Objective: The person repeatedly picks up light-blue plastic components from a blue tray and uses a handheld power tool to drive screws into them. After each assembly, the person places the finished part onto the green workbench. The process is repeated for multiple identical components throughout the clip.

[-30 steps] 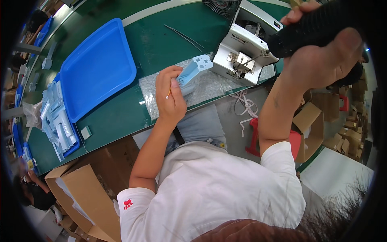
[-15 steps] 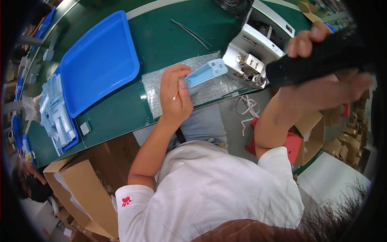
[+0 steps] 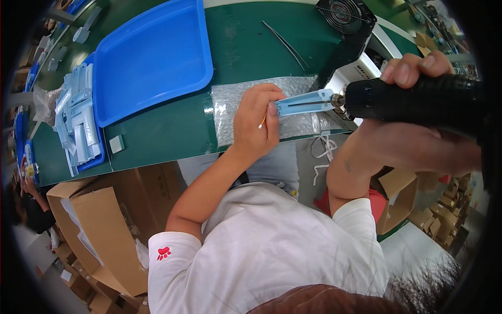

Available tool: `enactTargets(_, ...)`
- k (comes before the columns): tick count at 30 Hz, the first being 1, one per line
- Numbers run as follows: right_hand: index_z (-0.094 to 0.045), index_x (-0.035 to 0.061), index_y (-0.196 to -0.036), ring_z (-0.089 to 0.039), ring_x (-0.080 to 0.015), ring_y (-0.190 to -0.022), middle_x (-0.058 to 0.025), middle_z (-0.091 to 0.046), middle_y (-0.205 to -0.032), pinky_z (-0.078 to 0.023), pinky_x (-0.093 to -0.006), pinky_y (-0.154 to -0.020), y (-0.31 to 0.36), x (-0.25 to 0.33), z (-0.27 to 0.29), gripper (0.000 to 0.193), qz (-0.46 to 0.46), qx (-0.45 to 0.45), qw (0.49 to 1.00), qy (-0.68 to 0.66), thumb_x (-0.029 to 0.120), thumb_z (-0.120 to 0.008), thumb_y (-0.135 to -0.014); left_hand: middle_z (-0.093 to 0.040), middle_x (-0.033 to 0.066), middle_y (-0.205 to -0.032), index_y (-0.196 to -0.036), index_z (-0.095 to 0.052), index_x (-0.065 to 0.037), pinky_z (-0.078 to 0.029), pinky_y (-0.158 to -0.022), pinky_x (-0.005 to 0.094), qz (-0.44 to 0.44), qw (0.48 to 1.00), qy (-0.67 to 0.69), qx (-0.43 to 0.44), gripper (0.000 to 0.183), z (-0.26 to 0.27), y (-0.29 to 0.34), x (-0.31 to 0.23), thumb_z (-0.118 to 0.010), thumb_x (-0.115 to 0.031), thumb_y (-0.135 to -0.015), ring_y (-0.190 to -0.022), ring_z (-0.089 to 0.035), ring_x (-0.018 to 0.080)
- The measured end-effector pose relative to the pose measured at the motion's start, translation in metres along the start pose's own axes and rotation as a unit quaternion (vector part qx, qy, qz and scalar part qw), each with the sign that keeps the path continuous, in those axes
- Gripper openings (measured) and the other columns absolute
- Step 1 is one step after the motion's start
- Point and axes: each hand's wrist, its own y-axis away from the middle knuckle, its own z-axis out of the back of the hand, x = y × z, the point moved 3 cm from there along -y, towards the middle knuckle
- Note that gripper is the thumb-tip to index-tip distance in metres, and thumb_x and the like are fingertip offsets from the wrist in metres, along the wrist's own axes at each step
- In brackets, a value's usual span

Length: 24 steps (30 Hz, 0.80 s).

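Note:
My left hand [image 3: 255, 125] is closed round one end of a light blue plastic housing [image 3: 308, 101], a long trough shape that points right. A short thin orange piece [image 3: 262, 122], perhaps a wire, sticks out beneath my thumb. In my right hand [image 3: 413, 146] is a thick black electric screwdriver [image 3: 418, 99], lying level with its tip to the left. That metal tip [image 3: 338, 100] meets the housing's far right end; whether a screw sits there is too small to tell. Bubble wrap [image 3: 227, 118] lies on the bench beneath the housing.
A silver screw feeder [image 3: 361, 68] and a black-framed fan [image 3: 342, 15] stand at the back right. Tweezers [image 3: 285, 44] lie on the green bench [image 3: 240, 52]. To the left are a blue tray [image 3: 151, 63], stacked light blue parts [image 3: 81, 118] and a small pale block [image 3: 117, 144].
The housing has swung from a slant to nearly level, and its right end has come to the screwdriver tip. The view has shifted, so the bench things sit farther right.

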Motion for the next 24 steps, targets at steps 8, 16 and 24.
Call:
enactTargets(8, -0.057, -0.0091, -0.094, -0.057, -0.0252, -0.066, -0.0193, -0.059, -0.088, -0.047, -0.0376, -0.059, -0.002, -0.004, -0.002, 0.119, 0.032, -0.038, 0.997, 0.052, 0.104, -0.024, -0.073, -0.065, 0.0178, -0.109, -0.108, -0.062, 0.000, -0.049, -0.089, 0.0397, 0.015, 1.000, 0.009, 0.002, 0.020, 0.002, 0.000, -0.001, -0.044, -0.003, -0.100, -0.098, -0.063, 0.0339)
enactTargets(16, -0.051, -0.0076, -0.097, -0.056, -0.0234, -0.064, -0.0179, -0.055, -0.090, -0.046, -0.0345, -0.056, 0.000, -0.004, -0.002, 0.112, 0.039, -0.052, 0.997, 0.047, 0.100, -0.028, -0.078, -0.066, 0.0174, -0.110, -0.107, -0.062, 0.000, -0.049, -0.088, 0.0400, 0.008, 1.000, 0.004, -0.002, 0.020, 0.000, 0.000, 0.001, -0.044, -0.003, -0.100, -0.097, -0.063, 0.0342)
enactTargets(24, -0.051, -0.0067, -0.097, -0.054, -0.0225, -0.063, -0.0162, -0.053, -0.090, -0.045, -0.0330, -0.055, 0.008, -0.009, 0.003, 0.106, 0.020, -0.016, 0.999, -0.028, 0.097, -0.039, -0.079, -0.065, 0.0176, -0.109, -0.107, -0.061, 0.000, -0.049, -0.087, 0.0400, 0.009, 1.000, 0.006, 0.001, 0.019, -0.001, 0.003, 0.002, -0.043, -0.003, -0.101, -0.096, -0.063, 0.0341)
